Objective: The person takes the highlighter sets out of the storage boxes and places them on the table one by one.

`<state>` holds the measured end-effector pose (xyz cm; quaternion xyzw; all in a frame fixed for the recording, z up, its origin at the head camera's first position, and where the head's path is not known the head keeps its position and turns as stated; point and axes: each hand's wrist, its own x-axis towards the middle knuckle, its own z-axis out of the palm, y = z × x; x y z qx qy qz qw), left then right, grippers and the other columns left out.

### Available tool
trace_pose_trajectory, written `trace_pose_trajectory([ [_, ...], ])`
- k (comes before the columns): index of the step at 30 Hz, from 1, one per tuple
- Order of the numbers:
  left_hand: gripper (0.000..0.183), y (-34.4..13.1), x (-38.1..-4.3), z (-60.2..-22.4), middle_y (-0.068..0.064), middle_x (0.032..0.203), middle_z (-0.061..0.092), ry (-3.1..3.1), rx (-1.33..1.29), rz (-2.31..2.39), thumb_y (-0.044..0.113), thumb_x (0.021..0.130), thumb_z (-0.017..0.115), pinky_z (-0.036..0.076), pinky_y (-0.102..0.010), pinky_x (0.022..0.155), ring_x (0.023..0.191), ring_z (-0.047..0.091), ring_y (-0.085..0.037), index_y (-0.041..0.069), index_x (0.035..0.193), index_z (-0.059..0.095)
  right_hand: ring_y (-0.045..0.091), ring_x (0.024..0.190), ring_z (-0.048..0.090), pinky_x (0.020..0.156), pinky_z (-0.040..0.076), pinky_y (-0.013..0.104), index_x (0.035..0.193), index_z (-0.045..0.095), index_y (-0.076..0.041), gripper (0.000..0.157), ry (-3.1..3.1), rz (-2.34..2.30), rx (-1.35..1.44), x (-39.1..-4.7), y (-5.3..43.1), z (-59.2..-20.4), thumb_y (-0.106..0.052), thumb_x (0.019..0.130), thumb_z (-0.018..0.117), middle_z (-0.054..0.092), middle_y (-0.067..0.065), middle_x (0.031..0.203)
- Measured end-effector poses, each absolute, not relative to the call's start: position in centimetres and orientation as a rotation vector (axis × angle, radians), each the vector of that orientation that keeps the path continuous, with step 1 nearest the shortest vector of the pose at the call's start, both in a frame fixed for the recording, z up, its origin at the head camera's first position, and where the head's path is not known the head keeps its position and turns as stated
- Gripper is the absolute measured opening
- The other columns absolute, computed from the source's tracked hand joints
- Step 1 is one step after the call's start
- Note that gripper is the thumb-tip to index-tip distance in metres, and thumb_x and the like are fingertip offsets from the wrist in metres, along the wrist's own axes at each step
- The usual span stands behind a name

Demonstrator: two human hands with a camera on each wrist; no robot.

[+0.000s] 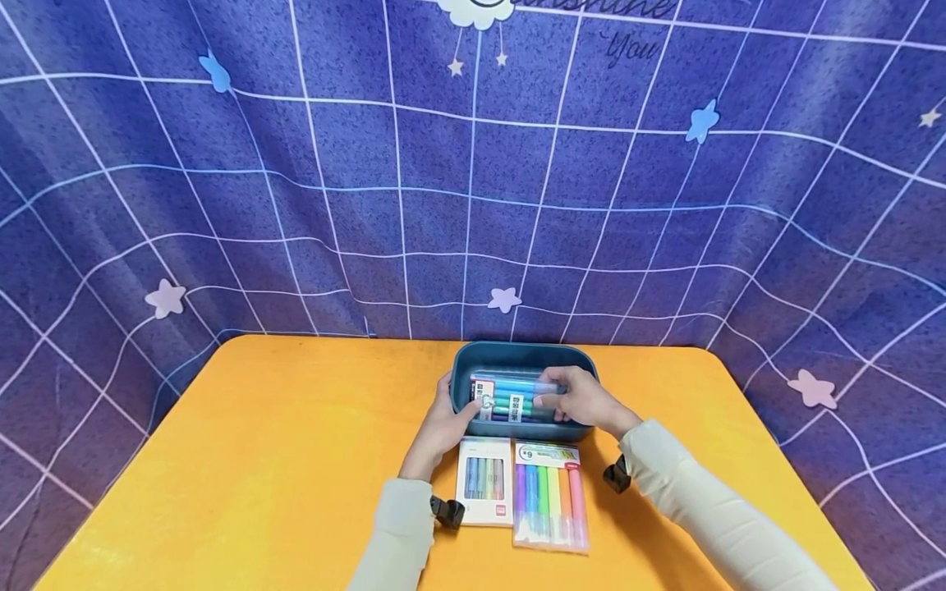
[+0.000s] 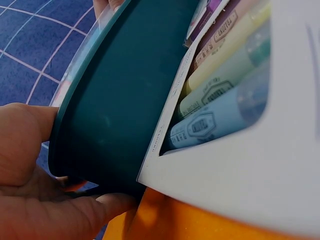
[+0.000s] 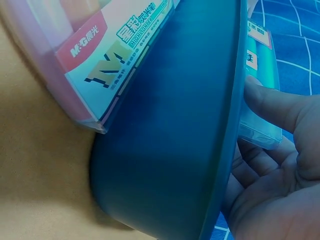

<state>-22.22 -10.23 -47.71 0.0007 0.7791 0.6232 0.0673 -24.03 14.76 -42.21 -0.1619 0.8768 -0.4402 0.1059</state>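
Observation:
A dark teal bin (image 1: 532,430) stands near the table's back edge. My left hand (image 1: 443,423) grips its left end, the thumb lying over the rim; in the left wrist view, other fingers touch the outside of the bin (image 2: 115,95). A clear pack of blue and green pens (image 1: 506,384) with white labels is at the bin's opening. My right hand (image 1: 580,398) holds that pack by its right end. In the right wrist view the thumb lies on the pen pack (image 3: 262,65), the other fingers are beneath it, and the bin wall hides the rest.
In front of the bin, a white windowed box of pastel pens (image 1: 484,513) lies beside a clear pack of rainbow highlighters (image 1: 550,501). Both sit on the yellow table (image 1: 296,460). A blue gridded curtain (image 1: 355,230) hangs behind the table.

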Motion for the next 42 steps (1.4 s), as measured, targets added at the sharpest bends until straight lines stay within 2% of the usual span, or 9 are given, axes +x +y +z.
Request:
trace_pose_trajectory([
  [7,0.072,-10.34,-22.24,-47.65,-0.019,0.160,0.037,2.355,-0.017,1.851,0.027,0.103,0.057,0.026,-0.068,0.119,0.149,0.035,-0.041,0.021,0.161,0.015,0.018,0.055,0.061,0.057,0.056,0.033,0.100,0.067,-0.007,0.009,2.594,-1.281,-0.486,-24.06,14.76,-42.05,-0.011,0.094,0.070,0.071,0.013,0.086],
  [14,0.071,-10.28,-22.15,-47.63,-0.020,0.159,0.039,2.361,-0.007,1.858,0.025,0.102,0.058,0.026,-0.069,0.118,0.146,0.038,-0.041,0.019,0.160,0.016,0.016,0.054,0.059,0.055,0.055,0.030,0.097,0.066,-0.009,0.006,2.613,-1.286,-0.467,-24.16,14.81,-42.11,-0.012,0.094,0.070,0.069,0.012,0.081],
  [23,0.071,-10.24,-22.15,-47.59,-0.020,0.158,0.040,2.346,-0.002,1.884,0.023,0.102,0.058,0.026,-0.068,0.119,0.145,0.039,-0.041,0.018,0.160,0.017,0.019,0.055,0.059,0.055,0.055,0.033,0.099,0.066,-0.005,0.010,2.598,-1.324,-0.473,-23.94,14.90,-42.14,-0.012,0.093,0.071,0.069,0.017,0.086],
  [35,0.072,-10.22,-22.17,-47.68,-0.020,0.158,0.040,2.366,-0.036,1.849,0.025,0.102,0.059,0.030,-0.068,0.117,0.142,0.042,-0.041,0.019,0.160,0.017,0.020,0.057,0.060,0.057,0.056,0.031,0.100,0.066,-0.010,0.006,2.593,-1.321,-0.452,-23.96,15.11,-41.79,-0.011,0.095,0.069,0.069,0.012,0.088],
  [42,0.072,-10.20,-22.21,-47.79,-0.020,0.157,0.042,2.358,-0.034,1.859,0.025,0.102,0.059,0.029,-0.067,0.118,0.141,0.043,-0.040,0.019,0.160,0.016,0.023,0.058,0.060,0.056,0.056,0.032,0.102,0.064,-0.004,0.010,2.590,-1.343,-0.484,-23.96,15.34,-41.65,-0.009,0.095,0.068,0.068,0.018,0.088],
])
